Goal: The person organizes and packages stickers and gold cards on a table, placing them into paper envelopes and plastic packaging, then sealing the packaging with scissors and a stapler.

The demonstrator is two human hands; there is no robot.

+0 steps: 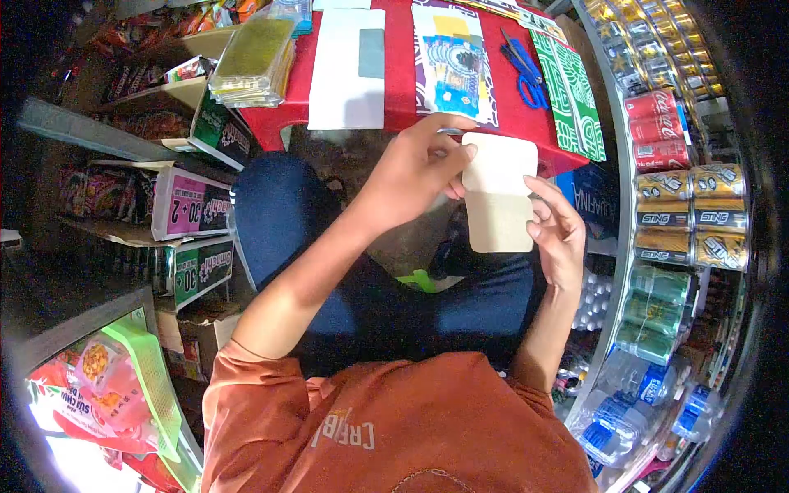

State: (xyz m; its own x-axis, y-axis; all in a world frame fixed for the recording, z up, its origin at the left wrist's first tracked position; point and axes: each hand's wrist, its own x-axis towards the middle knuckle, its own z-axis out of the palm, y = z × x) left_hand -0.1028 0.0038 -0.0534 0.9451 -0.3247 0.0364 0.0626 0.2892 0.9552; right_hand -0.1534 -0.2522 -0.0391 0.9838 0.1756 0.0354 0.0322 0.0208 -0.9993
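Observation:
A cream rectangular card [500, 193] with rounded corners hangs above my lap, in front of the red table. Its upper part is brightly lit, and a shadow covers the lower part. My left hand [427, 160] pinches the card's upper left edge between thumb and fingers. At the right edge, my right hand [559, 222] grips it with bent fingers and thumb. Just beyond the card, blue printed packets [456, 78] lie on a purple-and-white patterned sheet [425, 33]. Left of them is a white sheet [337, 74] bearing a grey rectangle [371, 53].
Blue-handled scissors [530, 82] and a green patterned sheet [575, 99] lie on the red table [399, 74]. Stacked clear packets [255, 62] sit at its left corner. Shelved snack boxes [197, 197] flank my left; cans [662, 209] and bottles [616, 419] flank my right.

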